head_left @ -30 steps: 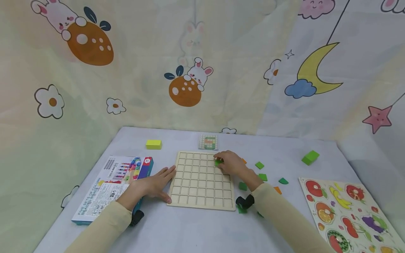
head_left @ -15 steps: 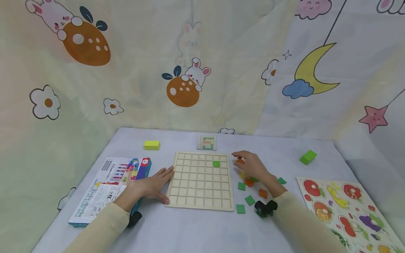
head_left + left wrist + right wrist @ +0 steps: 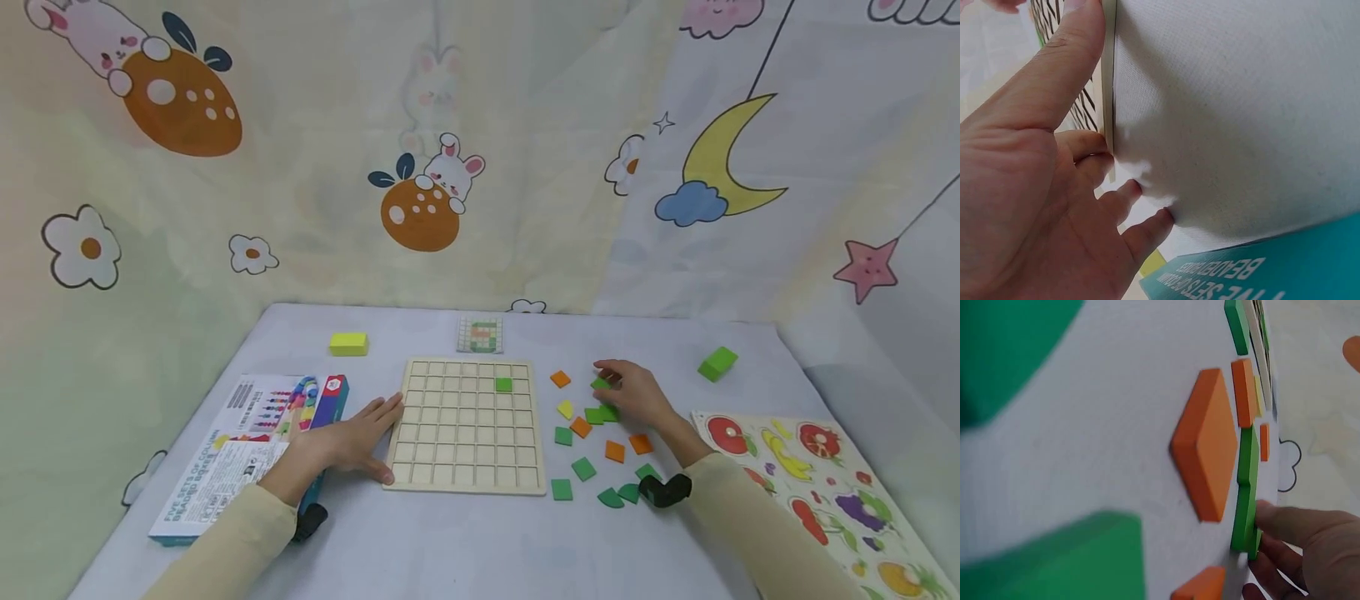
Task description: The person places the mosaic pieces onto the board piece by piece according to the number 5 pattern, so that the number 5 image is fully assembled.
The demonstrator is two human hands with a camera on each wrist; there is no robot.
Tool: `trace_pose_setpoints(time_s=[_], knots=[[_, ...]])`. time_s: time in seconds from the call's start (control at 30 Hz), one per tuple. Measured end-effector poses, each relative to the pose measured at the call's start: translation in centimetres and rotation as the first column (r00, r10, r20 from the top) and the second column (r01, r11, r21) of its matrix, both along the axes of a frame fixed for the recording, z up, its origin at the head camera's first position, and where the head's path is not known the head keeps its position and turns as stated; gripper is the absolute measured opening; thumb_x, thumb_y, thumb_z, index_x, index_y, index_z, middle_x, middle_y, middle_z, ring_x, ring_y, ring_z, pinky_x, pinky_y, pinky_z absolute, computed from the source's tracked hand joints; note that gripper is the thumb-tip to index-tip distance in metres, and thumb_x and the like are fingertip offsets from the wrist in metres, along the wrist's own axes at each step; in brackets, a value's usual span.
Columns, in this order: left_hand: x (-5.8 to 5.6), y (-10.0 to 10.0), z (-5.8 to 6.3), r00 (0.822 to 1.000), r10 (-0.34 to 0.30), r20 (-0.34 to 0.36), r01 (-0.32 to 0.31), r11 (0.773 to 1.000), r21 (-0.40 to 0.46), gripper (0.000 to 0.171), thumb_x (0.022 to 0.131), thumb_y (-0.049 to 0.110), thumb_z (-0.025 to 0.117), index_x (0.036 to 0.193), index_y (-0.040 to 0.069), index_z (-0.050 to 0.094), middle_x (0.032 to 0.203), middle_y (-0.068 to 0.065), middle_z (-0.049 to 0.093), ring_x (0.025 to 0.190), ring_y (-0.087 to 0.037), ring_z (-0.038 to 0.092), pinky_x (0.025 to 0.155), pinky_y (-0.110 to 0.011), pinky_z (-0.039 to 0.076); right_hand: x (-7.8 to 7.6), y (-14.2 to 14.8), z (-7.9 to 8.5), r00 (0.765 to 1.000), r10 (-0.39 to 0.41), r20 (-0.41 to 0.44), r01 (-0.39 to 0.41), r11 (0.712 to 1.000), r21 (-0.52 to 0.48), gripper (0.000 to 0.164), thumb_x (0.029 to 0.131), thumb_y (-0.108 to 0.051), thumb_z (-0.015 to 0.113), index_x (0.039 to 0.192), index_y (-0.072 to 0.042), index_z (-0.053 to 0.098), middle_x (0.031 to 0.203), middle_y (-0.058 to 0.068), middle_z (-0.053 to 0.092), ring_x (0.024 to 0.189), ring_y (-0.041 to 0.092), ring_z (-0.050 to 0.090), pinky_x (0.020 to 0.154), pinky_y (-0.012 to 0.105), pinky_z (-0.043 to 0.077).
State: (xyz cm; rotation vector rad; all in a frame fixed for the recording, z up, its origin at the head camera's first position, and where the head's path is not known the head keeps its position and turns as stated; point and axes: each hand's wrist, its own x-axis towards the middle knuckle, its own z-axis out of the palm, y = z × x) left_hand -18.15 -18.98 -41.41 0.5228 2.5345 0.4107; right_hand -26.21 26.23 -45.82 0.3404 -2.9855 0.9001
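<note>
A pale wooden grid board (image 3: 465, 429) lies in the middle of the table in the head view, with one green square tile (image 3: 503, 385) in a cell near its upper right. My left hand (image 3: 341, 440) rests spread along the board's left edge, thumb and fingertips touching it. To the right of the board, my right hand (image 3: 637, 396) pinches another green tile (image 3: 601, 383) between thumb and fingers. Close by are more green tiles (image 3: 593, 416), also seen in the right wrist view beside my right thumb (image 3: 1266, 515). Orange tiles (image 3: 615, 452) lie nearer me.
A small pattern card (image 3: 480, 335) lies behind the board. A box (image 3: 232, 467) is at left, with a yellow block (image 3: 348, 344) beyond it. At right are a green block (image 3: 717, 364) and a fruit picture board (image 3: 825, 483).
My right hand has let go of a green tile in the board's grid and moved right to the loose tiles, now pinching another green one. My left hand stays at the board's edge.
</note>
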Motion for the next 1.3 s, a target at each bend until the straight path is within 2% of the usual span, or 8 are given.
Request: trace_pose_setpoints(time_s=[0.23, 0.37, 0.5, 0.7, 0.87, 1.07, 1.3], knots=[[-0.1, -0.2, -0.4, 1.0, -0.002, -0.011, 0.002, 1.0, -0.02, 0.107, 0.076, 0.04, 0.079, 0.155, 0.006, 0.015, 0.165, -0.009, 0.002, 0.151, -0.036, 0.005, 0.116, -0.057, 0.026, 0.1, -1.0, 0.4, 1.0, -0.009, -0.01, 0.009, 1.0, 0.004, 0.048, 0.086, -0.011, 0.071, 0.131, -0.001, 0.057, 0.111, 0.016, 0.067, 0.098, 0.03, 0.061, 0.087, 0.046, 0.052], [-0.1, -0.2, -0.4, 1.0, -0.007, -0.015, 0.007, 1.0, -0.023, 0.107, 0.076, 0.041, 0.079, 0.155, 0.006, 0.015, 0.165, -0.009, 0.002, 0.151, -0.036, 0.005, 0.117, -0.056, 0.025, -0.3, -2.7, 1.1, 1.0, -0.005, -0.004, 0.004, 0.999, -0.036, 0.049, 0.086, -0.012, 0.071, 0.132, -0.003, 0.057, 0.113, 0.014, 0.068, 0.101, 0.029, 0.061, 0.091, 0.047, 0.051], [0.0, -0.3, -0.3, 1.0, -0.008, -0.012, 0.008, 1.0, -0.012, 0.107, 0.076, 0.042, 0.079, 0.155, 0.005, 0.016, 0.165, -0.01, 0.003, 0.151, -0.037, 0.006, 0.116, -0.057, 0.024, -0.9, -6.2, 1.7, 0.998, 0.058, -0.006, -0.058, 0.993, -0.099, 0.049, 0.086, -0.012, 0.072, 0.132, -0.005, 0.058, 0.113, 0.012, 0.069, 0.103, 0.028, 0.061, 0.092, 0.045, 0.05], [0.1, -0.2, -0.1, 1.0, -0.004, -0.013, 0.004, 1.0, -0.013, 0.107, 0.076, 0.041, 0.079, 0.155, 0.005, 0.017, 0.165, -0.009, 0.003, 0.151, -0.036, 0.006, 0.117, -0.056, 0.023, -1.4, -12.4, 2.0, 0.982, 0.189, 0.024, -0.182, 0.967, -0.18, 0.049, 0.085, -0.013, 0.073, 0.132, -0.011, 0.059, 0.113, 0.005, 0.07, 0.103, 0.022, 0.062, 0.092, 0.041, 0.049], [0.0, 0.1, -0.3, 1.0, 0.006, -0.009, -0.006, 1.0, -0.024, 0.106, 0.077, 0.04, 0.079, 0.155, 0.007, 0.016, 0.165, -0.007, 0.003, 0.152, -0.034, 0.005, 0.118, -0.055, 0.023, -1.7, -15.7, 1.4, 0.963, 0.268, 0.029, -0.26, 0.952, -0.164, 0.048, 0.085, -0.012, 0.074, 0.131, -0.01, 0.061, 0.112, 0.004, 0.07, 0.103, 0.022, 0.063, 0.091, 0.039, 0.051], [-0.1, 0.3, -0.5, 1.0, -0.004, -0.006, 0.003, 0.999, -0.039, 0.106, 0.077, 0.042, 0.078, 0.156, 0.007, 0.015, 0.165, -0.007, 0.002, 0.152, -0.033, 0.004, 0.118, -0.055, 0.022, -1.9, -16.8, 0.4, 0.965, 0.262, 0.025, -0.259, 0.962, -0.089, 0.044, 0.084, -0.012, 0.075, 0.127, -0.012, 0.064, 0.108, -0.001, 0.071, 0.098, 0.017, 0.063, 0.085, 0.035, 0.051], [-0.1, 0.0, -0.1, 1.0, 0.005, -0.012, -0.006, 0.999, -0.05, 0.107, 0.077, 0.041, 0.078, 0.156, 0.007, 0.015, 0.165, -0.007, 0.002, 0.152, -0.034, 0.004, 0.118, -0.055, 0.022, -2.1, -16.8, 0.2, 0.961, 0.275, 0.012, -0.274, 0.96, -0.066, 0.043, 0.084, -0.013, 0.075, 0.126, -0.013, 0.065, 0.107, -0.001, 0.072, 0.097, 0.018, 0.061, 0.085, 0.034, 0.05]])
